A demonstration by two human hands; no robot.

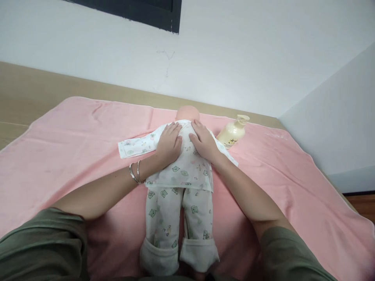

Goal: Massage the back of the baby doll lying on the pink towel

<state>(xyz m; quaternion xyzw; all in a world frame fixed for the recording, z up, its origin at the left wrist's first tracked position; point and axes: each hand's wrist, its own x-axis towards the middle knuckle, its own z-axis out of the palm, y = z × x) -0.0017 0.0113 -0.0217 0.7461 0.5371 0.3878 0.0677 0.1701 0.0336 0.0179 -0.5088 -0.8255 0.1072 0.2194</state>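
Observation:
A baby doll (188, 112) lies on its back, its head pointing away from me. It wears a white baby top (187, 168) printed with small animals and matching baby trousers (166, 214) with turned-up cuffs. My left hand (170, 141) rests flat on the left side of the top's chest, fingers stretched toward the neckline. On the right side of the chest lies my right hand (203, 141), its fingers also extended. Neither hand grips anything. The top's sleeves spread out to both sides, the right one partly hidden behind my forearm.
A cream pump bottle (233, 132) stands right of the doll's shoulder. Beneath everything is a pink blanket (96, 128) spread over a wooden surface (17, 86). White walls (222, 50) rise behind and at the right, with a dark frame (146, 9) above.

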